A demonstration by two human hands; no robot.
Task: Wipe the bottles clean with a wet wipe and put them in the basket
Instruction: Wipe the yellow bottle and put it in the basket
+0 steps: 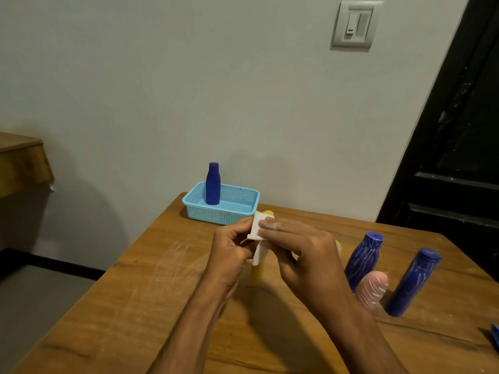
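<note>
left hand (229,249) grips the yellow bottle (258,271); right hand (299,247) fingers press a white wet wipe (256,228) against its cylindrical side.

Home room, wooden table (135,306), wall light switch (353,25), dark door (459,157)
</note>
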